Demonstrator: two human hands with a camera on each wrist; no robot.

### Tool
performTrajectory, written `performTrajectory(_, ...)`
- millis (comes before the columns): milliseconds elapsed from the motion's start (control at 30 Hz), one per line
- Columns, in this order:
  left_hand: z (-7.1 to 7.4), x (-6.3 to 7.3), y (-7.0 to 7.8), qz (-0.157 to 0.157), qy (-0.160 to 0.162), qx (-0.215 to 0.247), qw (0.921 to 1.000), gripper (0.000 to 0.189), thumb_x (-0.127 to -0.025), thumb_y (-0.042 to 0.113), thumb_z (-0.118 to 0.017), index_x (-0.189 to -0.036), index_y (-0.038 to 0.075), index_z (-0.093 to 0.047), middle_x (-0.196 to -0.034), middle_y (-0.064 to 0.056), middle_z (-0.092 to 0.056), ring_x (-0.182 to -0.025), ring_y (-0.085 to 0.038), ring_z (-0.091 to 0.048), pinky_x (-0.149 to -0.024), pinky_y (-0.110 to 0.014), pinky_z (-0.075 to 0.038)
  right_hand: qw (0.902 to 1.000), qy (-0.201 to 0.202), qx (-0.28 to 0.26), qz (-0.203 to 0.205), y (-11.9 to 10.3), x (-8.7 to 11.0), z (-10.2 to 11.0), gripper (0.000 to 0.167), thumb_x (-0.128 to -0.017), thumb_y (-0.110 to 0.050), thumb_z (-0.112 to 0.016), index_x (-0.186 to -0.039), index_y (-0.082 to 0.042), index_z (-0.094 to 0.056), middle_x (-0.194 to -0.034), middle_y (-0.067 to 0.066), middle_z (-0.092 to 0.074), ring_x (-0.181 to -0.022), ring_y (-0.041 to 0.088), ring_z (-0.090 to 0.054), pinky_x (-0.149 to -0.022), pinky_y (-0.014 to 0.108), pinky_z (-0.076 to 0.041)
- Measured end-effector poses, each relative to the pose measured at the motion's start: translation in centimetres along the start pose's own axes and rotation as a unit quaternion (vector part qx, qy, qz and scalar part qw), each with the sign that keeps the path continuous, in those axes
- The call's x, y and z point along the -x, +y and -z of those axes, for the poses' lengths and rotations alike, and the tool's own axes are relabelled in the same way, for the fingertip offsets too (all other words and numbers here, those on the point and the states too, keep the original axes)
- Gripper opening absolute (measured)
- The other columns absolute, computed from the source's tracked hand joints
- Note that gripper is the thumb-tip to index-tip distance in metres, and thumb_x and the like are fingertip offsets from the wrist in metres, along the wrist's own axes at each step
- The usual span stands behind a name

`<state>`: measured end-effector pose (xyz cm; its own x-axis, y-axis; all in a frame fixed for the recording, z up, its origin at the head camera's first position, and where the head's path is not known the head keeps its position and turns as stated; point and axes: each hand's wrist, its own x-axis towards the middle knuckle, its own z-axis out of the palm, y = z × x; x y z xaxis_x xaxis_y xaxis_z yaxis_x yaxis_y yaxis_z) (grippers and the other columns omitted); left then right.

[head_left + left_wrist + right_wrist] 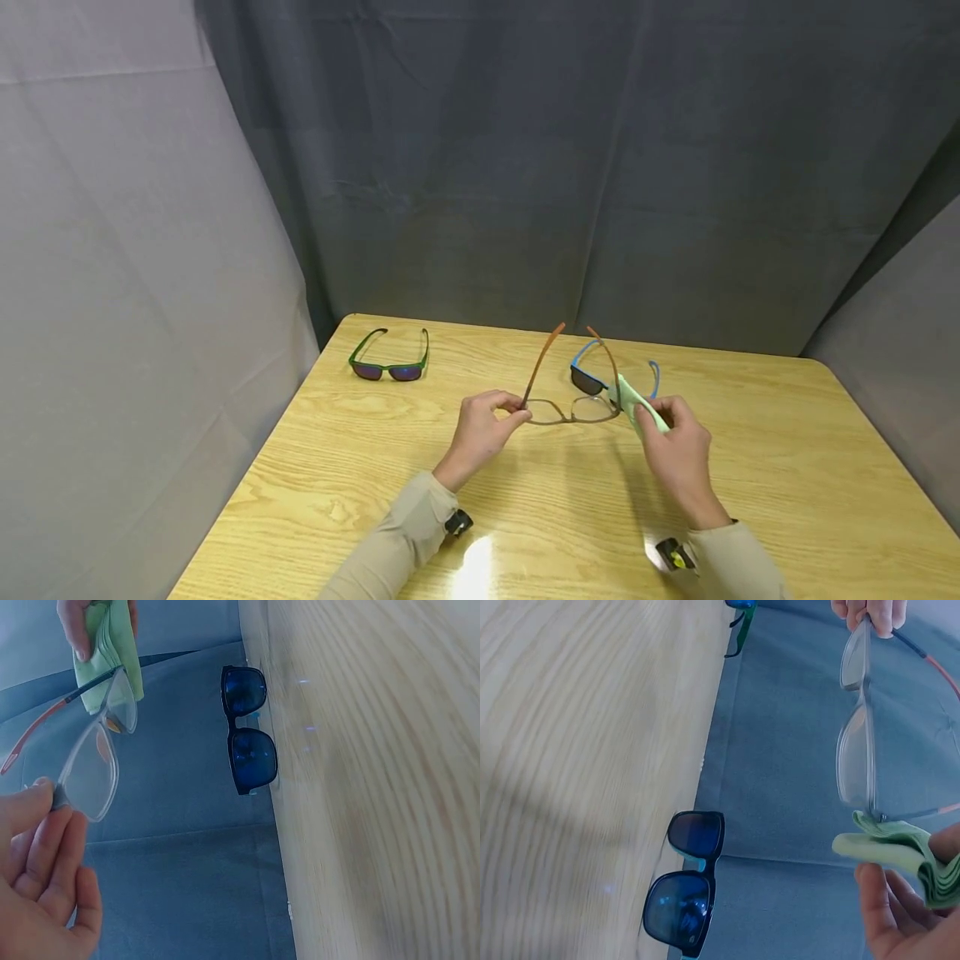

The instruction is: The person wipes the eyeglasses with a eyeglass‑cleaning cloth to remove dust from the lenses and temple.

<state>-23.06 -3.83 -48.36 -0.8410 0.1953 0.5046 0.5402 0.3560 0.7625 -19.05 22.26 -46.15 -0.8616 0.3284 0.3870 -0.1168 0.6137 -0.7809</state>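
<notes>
Two sleeves [397, 533] enter from the near edge, each with one black wrist device [459, 523] at the cuff. The left hand [483, 429] is closed to a pinch, thumb against fingers, on one hinge corner of the clear glasses [570, 420]. This corner grip probably keeps the fingertips off the lenses. The right hand [678, 458] pinches a folded green cloth [889, 851] between thumb and fingers; the folds presumably give a thick pad. The cloth appears to touch the opposite hinge corner.

The clear glasses are suspended above the worktop [300, 467] between the hands, arms unfolded and directed away from the person. This attitude likely leaves both lenses accessible.

Beyond them, the blue sunglasses [587, 381] stand on the worktop, partly hidden in the head view. The green sunglasses [406, 372] stand well apart, toward the far left corner. Both have their arms open and lenses toward the person, a stance that probably keeps them upright. A dark curtain [450, 167] hangs behind.

Count: clear glasses, one pair; sunglasses, two pairs; cloth, one; hands, two; wrist devices, two.
</notes>
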Motion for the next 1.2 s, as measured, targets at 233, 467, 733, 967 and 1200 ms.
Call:
performTrajectory(233, -0.4, -0.1, 0.4, -0.001, -0.002, -0.004, 1.0000, 0.011, -0.082, 0.016, -0.075, -0.091, 0.010, -0.074, -0.082, 0.006, -0.068, -0.081, -0.006, -0.064, -0.077, -0.039, -0.053, 0.9982, 0.006, -0.044, 0.041, -0.5, 0.1, -0.8, 0.012, -0.087, -0.009, -0.065, -0.083, -0.003, -0.056, -0.108, 0.010, -0.067, -0.084, -0.006, -0.059, -0.065, 0.008, -0.044)
performTrajectory(467, -0.7, -0.1, 0.6, -0.021, -0.012, -0.001, 0.9997, 0.009, -0.082, 0.016, -0.075, -0.089, 0.010, -0.074, -0.084, 0.006, -0.069, -0.082, -0.005, -0.064, -0.078, -0.036, -0.053, 0.9950, -0.031, -0.045, 0.083, -0.4, 0.3, -1.2, 0.013, -0.087, -0.004, -0.065, -0.082, -0.001, -0.053, -0.117, 0.019, -0.062, -0.101, 0.032, -0.062, -0.080, 0.005, -0.040)
performTrajectory(733, -0.7, -0.1, 0.7, -0.039, -0.019, 0.001, 0.9991, 0.008, -0.083, 0.015, -0.074, -0.088, 0.009, -0.074, -0.084, 0.005, -0.069, -0.082, -0.005, -0.065, -0.078, -0.039, -0.053, 0.9808, -0.035, -0.019, 0.191, 0.3, 0.3, -1.4, 0.007, -0.086, 0.000, -0.064, -0.091, 0.000, -0.059, -0.115, 0.019, -0.058, -0.102, 0.030, -0.058, -0.084, 0.012, -0.042)
performTrajectory(967, -0.6, -0.1, 0.7, -0.036, -0.015, -0.003, 0.9992, 0.009, -0.084, 0.017, -0.073, -0.089, 0.010, -0.074, -0.084, 0.005, -0.069, -0.082, -0.005, -0.064, -0.077, -0.029, -0.052, 0.9752, -0.021, -0.029, 0.219, 0.4, 0.3, -1.4, 0.016, -0.088, 0.010, -0.046, -0.091, 0.004, -0.060, -0.111, 0.016, -0.060, -0.098, 0.029, -0.058, -0.083, 0.010, -0.038)
performTrajectory(1200, -0.8, 0.0, 0.7, -0.037, -0.012, 0.011, 0.9992, 0.008, -0.083, 0.014, -0.074, -0.088, 0.008, -0.073, -0.084, 0.004, -0.070, -0.080, -0.006, -0.064, -0.075, -0.038, -0.053, 0.9735, 0.005, -0.002, 0.229, 0.5, 0.3, -1.7, 0.019, -0.073, 0.010, -0.071, -0.087, 0.003, -0.061, -0.106, 0.018, -0.063, -0.088, 0.029, -0.062, -0.079, 0.008, -0.042)
